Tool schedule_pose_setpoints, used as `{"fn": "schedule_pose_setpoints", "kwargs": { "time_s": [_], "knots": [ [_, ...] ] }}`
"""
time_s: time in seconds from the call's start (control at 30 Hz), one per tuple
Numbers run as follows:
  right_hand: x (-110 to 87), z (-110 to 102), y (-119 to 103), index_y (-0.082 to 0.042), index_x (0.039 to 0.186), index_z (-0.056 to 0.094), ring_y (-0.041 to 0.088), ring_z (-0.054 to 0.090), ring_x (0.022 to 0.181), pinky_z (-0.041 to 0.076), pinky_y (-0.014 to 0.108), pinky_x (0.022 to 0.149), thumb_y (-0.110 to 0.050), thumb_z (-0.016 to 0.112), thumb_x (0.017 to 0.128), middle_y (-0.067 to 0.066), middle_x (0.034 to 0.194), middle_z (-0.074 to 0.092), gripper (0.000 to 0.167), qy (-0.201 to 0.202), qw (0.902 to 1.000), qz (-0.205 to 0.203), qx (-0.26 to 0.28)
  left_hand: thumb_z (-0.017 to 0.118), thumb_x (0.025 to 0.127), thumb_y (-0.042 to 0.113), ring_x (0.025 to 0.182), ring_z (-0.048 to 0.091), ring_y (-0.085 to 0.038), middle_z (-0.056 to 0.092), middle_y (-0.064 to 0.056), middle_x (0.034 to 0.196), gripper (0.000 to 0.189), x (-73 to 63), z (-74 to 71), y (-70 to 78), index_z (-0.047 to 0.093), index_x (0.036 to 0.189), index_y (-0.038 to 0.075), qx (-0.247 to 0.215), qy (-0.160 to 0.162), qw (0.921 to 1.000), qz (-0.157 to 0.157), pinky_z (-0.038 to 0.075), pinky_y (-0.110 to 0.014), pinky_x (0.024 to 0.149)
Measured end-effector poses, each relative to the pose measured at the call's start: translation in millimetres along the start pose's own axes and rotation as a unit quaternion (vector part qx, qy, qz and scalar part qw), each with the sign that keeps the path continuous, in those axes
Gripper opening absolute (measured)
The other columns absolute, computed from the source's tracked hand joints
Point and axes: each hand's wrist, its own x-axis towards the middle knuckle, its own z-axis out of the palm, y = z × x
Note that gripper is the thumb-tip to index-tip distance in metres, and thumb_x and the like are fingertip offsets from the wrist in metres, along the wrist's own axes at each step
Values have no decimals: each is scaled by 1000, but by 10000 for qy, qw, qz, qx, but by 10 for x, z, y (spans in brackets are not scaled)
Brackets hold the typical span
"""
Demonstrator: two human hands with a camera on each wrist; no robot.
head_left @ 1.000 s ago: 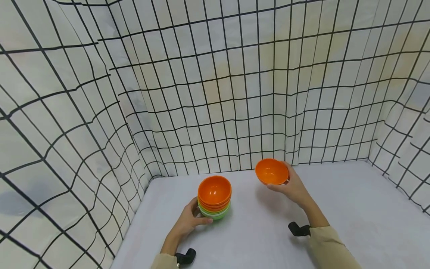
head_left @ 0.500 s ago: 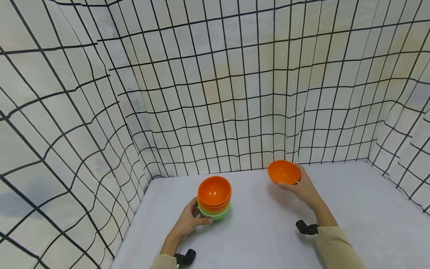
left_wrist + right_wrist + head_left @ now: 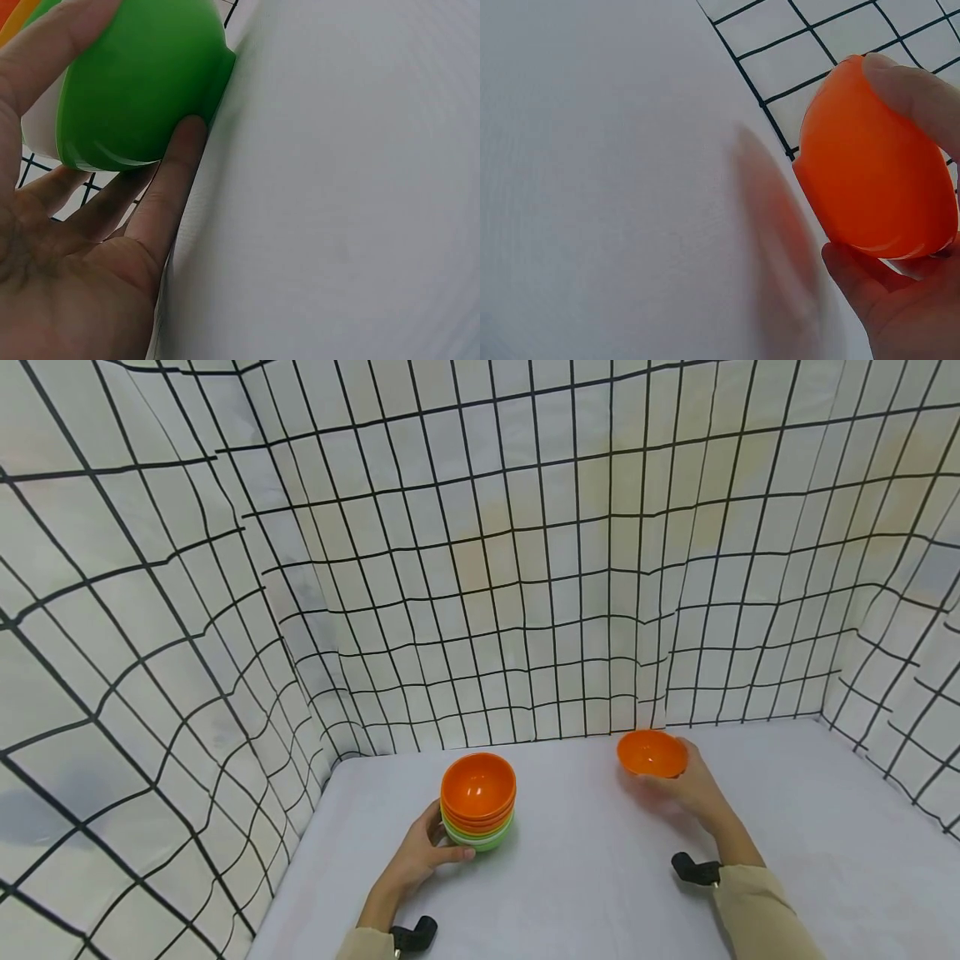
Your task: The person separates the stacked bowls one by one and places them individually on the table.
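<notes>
A stack of nested bowls (image 3: 478, 793) stands upright on the table, several orange ones above yellow, white and green. My left hand (image 3: 417, 850) holds the stack low on its left side, thumb in front and fingers behind. In the left wrist view, the bottom green bowl (image 3: 142, 82) lies between the thumb and the spread fingers. Off to the right, my right hand (image 3: 692, 785) grips a single orange bowl (image 3: 651, 754) by its right side, its opening upward. Seen from the right wrist, this bowl's underside (image 3: 870, 165) hangs close over the table, casting a shadow on it.
White cloth covers the table (image 3: 570, 877). Behind it rises a white wall with a black grid (image 3: 480, 568), and similar grid walls stand at left and right. The right-hand bowl is near the table's back edge.
My right hand has carried the single orange bowl to the right and lowered it toward the table. The left hand and the stack have stayed in place.
</notes>
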Motion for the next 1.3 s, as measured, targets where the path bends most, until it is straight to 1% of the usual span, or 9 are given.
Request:
{"fn": "schedule_pose_setpoints", "kwargs": {
  "time_s": [0.17,0.37,0.57,0.7,0.83,1.07,1.2,1.3],
  "knots": [
    [-3,-61,87,1,161,0,49,33,143,31,70,120,-39,82,86,32,161,24,119,9,9998,185,-96,94,73,22,154,32,-37,38,-4,165,101,-6,4,7,38,157,25,16,-18,10000,-29,24,-59,128],
    [0,-103,155,1,161,-1,50,33,142,32,70,119,-40,81,86,32,161,24,118,45,9991,365,-191,93,73,21,153,34,-36,39,-4,164,99,-11,2,9,40,156,26,9,-7,10000,-15,25,-59,128],
    [-9,-103,213,1,160,7,49,37,139,38,68,117,-40,81,87,31,157,30,111,116,9997,127,-171,92,74,16,154,33,-33,43,-1,162,95,-15,-11,-12,43,154,27,-162,-74,9998,98,22,-58,129],
    [-10,-110,244,-1,160,7,49,36,139,38,68,116,-39,81,87,30,158,29,111,130,9998,119,-89,92,74,15,154,33,-33,43,0,162,95,-18,-14,-16,43,154,26,-202,-94,9997,105,22,-58,129],
    [4,-119,263,-3,162,0,50,33,142,36,69,118,-40,81,87,30,161,24,117,90,9997,232,-16,92,74,15,154,33,-33,42,-1,163,96,-18,-10,-11,42,154,26,-201,-73,9997,65,23,-57,129],
    [12,-98,266,-10,163,-10,49,29,146,34,67,120,-45,83,84,27,165,18,126,77,9976,543,426,92,74,15,152,36,-36,41,-4,163,97,-16,-13,-4,41,155,25,-236,-78,9997,24,24,-60,128],
    [17,-106,264,-12,163,-14,50,25,147,31,68,121,-47,82,84,28,167,14,129,110,9969,658,405,92,74,15,151,38,-36,42,-4,162,96,-10,-13,-3,41,155,25,-262,-106,9996,11,24,-61,128],
    [31,-121,265,-12,162,-15,50,23,148,28,69,122,-47,81,85,28,167,13,128,116,9969,685,358,92,74,15,150,38,-36,42,-3,162,96,-3,-10,-3,41,155,26,-303,-120,9995,5,25,-60,128]
  ]
}}
